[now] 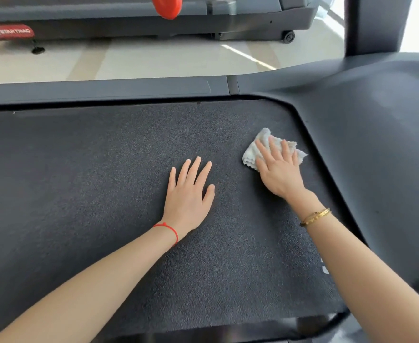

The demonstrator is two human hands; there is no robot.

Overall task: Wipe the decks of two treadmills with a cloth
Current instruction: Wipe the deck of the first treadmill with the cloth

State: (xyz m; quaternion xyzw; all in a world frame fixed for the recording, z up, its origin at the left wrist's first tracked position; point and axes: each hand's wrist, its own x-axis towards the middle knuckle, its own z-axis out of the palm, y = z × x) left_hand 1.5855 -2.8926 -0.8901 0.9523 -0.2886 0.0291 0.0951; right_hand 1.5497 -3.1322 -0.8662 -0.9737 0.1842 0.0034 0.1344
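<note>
The cloth (265, 148) — white, crumpled — lies on the dark textured deck (92, 189) of the near treadmill, close to the right end where the belt meets the curved grey motor hood (376, 144). I see my right hand (279, 169) laid flat over it, fingers straight and spread, pressing the cloth down onto the belt; a gold bracelet (316, 216) circles that wrist. My left hand (188, 191) rests palm down on the bare deck just left of the cloth, fingers extended and slightly fanned, holding nothing, with a thin red string (170, 230) around the wrist. Both forearms reach in from the bottom edge. Beyond the deck runs a grey side rail (104, 90), then pale floor (154, 60), and then a second treadmill (129, 18) along the top — a red logo plate at its left end. A blurred red-orange object (167, 6) hangs at the top edge; I cannot tell what it is.
</note>
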